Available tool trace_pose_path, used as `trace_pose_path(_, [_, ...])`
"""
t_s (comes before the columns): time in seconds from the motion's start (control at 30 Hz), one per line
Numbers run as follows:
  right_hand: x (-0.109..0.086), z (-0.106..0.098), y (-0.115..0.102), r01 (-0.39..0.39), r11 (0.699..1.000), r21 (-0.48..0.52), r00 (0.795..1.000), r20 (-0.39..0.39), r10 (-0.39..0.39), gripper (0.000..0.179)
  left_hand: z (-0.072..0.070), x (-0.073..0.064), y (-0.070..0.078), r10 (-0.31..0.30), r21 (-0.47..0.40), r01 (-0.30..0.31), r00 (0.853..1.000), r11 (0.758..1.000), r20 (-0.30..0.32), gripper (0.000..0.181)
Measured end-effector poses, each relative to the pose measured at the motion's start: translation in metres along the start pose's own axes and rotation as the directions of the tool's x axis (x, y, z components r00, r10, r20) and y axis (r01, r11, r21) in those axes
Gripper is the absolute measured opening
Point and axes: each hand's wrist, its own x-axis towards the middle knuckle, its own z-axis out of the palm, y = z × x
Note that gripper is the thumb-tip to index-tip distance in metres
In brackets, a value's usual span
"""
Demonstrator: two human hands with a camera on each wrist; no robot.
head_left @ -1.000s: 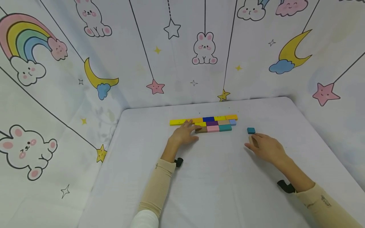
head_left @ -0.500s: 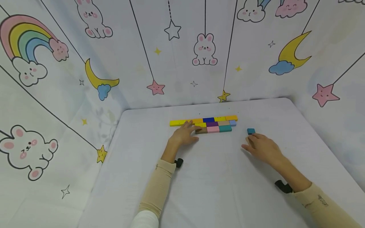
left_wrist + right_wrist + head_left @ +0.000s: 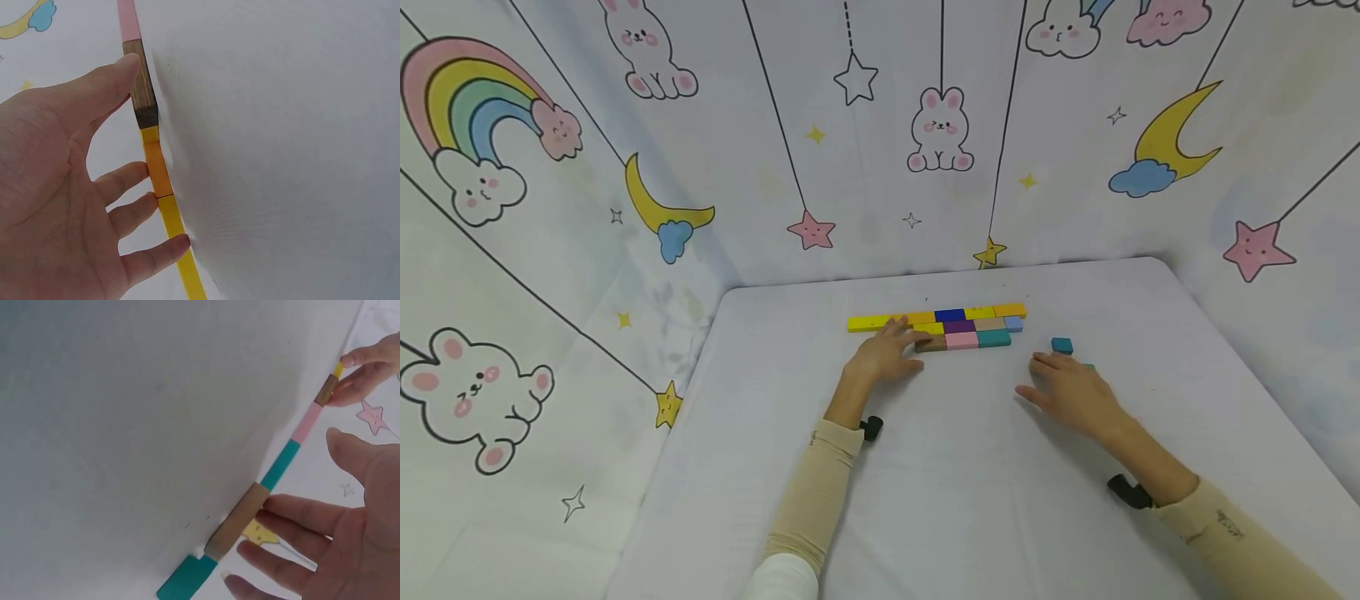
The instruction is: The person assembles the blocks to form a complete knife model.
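Note:
Flat coloured blocks form several touching rows near the table's far edge; a purple block [image 3: 958, 327] lies mid-row. My left hand [image 3: 880, 354] rests at their left end, fingers spread and touching yellow and orange blocks [image 3: 157, 169], thumb on a dark brown block [image 3: 142, 81]. To the right, my right hand [image 3: 1071, 396] hovers low with fingers extended. In the right wrist view its fingertips are at a tan wooden block [image 3: 237, 522], the thumb apart. A blue-teal block [image 3: 1062, 345] lies just beyond that hand, and a green block [image 3: 187, 576] shows beside the tan one.
A white cloth covers the table [image 3: 955, 483]. Behind it rises a white cloth backdrop [image 3: 880, 167] printed with rabbits, stars and moons. The teal block [image 3: 994, 337] ends the near row, with a gap between it and my right hand.
My right hand has shifted left, and its thumb has come away from the tan block. A green edge has come into view behind that hand. My left hand has stayed put.

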Motion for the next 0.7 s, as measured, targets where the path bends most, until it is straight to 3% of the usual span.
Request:
trace_pose_path(0.43, [-0.001,0.004,-0.022,0.057,0.998,-0.013,0.998,0.014,-0.057,0.064,0.001,0.0,0.0,-0.009,-0.007,0.009,1.0,1.0,-0.003,0.058])
trace_pose_path(0.7, [0.005,0.01,-0.033,0.044,0.999,0.007,0.997,0.067,-0.045,0.071,0.001,-0.001,-0.001,-0.009,-0.006,0.009,1.0,1.0,-0.005,0.058])
